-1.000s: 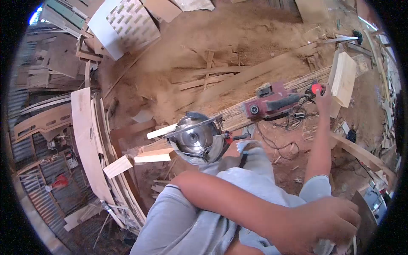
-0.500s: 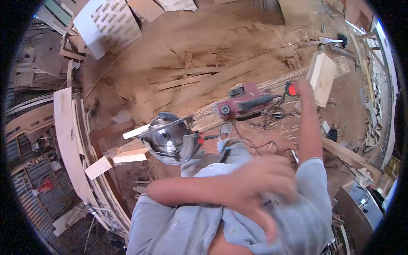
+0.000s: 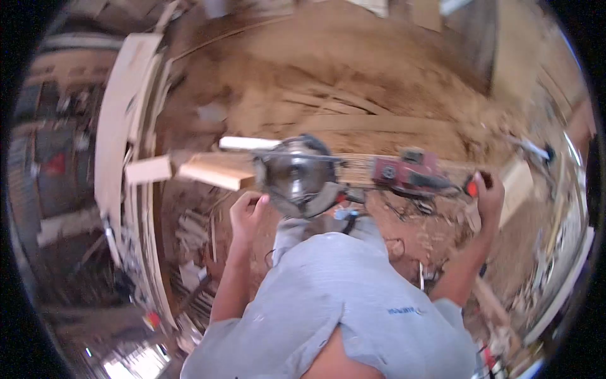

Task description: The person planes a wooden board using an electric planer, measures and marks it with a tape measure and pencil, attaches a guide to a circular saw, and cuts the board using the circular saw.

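My right hand (image 3: 491, 197) is closed around a small round red-and-black tape measure (image 3: 472, 186), near the right end of the plank. My left hand (image 3: 246, 213) is raised just below a short light wooden block (image 3: 218, 172), apart from it; its fingers are loosely bent with the thumb out, and I see nothing in it. Right of that hand, a circular saw (image 3: 297, 174) with a round metal blade rests on the long plank (image 3: 353, 170). Further along lies a dark red electric planer (image 3: 407, 174) with a black handle.
A pale wood piece (image 3: 517, 183) stands beside my right hand. Long boards (image 3: 126, 126) lean in a stack on the left, with a small block (image 3: 149, 170) against them. Cables (image 3: 423, 205) run below the planer. Sawdust and offcuts (image 3: 334, 101) cover the ground ahead.
My left arm has swung from across my chest out to the left, beside the wooden block. My right hand keeps the tape measure. The view has turned, so the plank now appears level.
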`<state>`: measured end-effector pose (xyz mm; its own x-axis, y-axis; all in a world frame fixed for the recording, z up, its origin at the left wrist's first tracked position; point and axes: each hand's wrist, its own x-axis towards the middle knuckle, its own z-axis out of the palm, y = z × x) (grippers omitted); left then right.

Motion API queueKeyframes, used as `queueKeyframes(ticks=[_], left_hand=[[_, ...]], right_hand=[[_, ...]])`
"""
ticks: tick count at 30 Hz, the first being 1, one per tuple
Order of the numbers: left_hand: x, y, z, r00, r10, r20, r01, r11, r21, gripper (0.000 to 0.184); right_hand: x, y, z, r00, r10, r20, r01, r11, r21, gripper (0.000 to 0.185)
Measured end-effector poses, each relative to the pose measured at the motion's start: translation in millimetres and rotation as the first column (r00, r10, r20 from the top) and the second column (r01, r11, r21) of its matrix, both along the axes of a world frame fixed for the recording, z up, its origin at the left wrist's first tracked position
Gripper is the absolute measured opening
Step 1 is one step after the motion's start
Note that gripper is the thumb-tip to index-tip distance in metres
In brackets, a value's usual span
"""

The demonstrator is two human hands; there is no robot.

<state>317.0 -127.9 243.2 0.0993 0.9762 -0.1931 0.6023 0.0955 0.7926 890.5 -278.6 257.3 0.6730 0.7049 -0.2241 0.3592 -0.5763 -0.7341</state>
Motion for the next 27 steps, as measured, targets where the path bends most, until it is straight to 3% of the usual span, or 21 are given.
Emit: queueKeyframes(ticks=[2,3,4,6,9,12,15,18,21,25,27], left_hand=[[-38.7,-4.8,-41.2,0.979,0.189,0.071,-0.191,0.981,0.017,0.026],[-52.1,-8.0,-59.8,0.957,0.261,0.123,-0.265,0.964,0.015,0.028],[-63.8,-11.0,-72.1,0.951,0.295,0.096,-0.299,0.954,0.025,0.028],[-82.6,-10.1,-87.7,0.939,0.339,0.058,-0.342,0.938,0.047,0.029],[-115.3,-7.8,-110.3,0.93,0.367,-0.015,-0.366,0.929,0.052,0.03],[-136.0,-1.2,-117.8,0.923,0.385,-0.006,-0.385,0.923,0.014,0.029],[-157.7,9.3,-124.5,0.931,0.364,-0.03,-0.364,0.931,0.004,0.029],[-178.7,16.6,-127.4,0.931,0.356,0.074,-0.357,0.934,-0.007,0.03],[-199.9,19.0,-118.0,0.925,0.369,0.09,-0.365,0.93,-0.05,0.029],[-230.4,9.6,-134.8,0.933,0.358,0.035,-0.358,0.934,-0.009,0.026],[-242.8,-5.3,-139.8,0.924,0.381,0.029,-0.38,0.925,-0.026,0.026]], right_hand=[[-92.2,32.0,41.2,0.883,0.345,-0.318,-0.3,0.936,0.182,0.015],[-135.6,48.7,63.4,0.741,0.486,-0.463,-0.46,0.87,0.177,0.012],[-163.8,52.7,50.5,0.574,0.655,-0.491,-0.674,0.719,0.17,0.016],[-223.3,47.4,26.7,0.332,0.876,-0.35,-0.898,0.406,0.166,0.026],[-274.6,16.1,-23.2,0.365,0.923,-0.119,-0.93,0.367,-0.005,0.036],[-308.5,14.2,-46.8,0.264,0.944,0.196,-0.961,0.276,-0.035,0.041],[-338.2,16.6,-102.0,0.2,0.944,0.261,-0.928,0.268,-0.258,0.043],[-355.7,31.3,-163.5,0.381,0.813,0.44,-0.835,0.507,-0.214,0.049],[-371.9,76.4,-153.1,0.15,0.806,0.573,-0.85,0.401,-0.341,0.06],[-371.5,106.9,-129.7,0.178,0.886,0.427,-0.877,0.34,-0.34,0.065],[-372.4,135.3,-106.9,0.2,0.791,0.578,-0.875,0.41,-0.258,0.059]])
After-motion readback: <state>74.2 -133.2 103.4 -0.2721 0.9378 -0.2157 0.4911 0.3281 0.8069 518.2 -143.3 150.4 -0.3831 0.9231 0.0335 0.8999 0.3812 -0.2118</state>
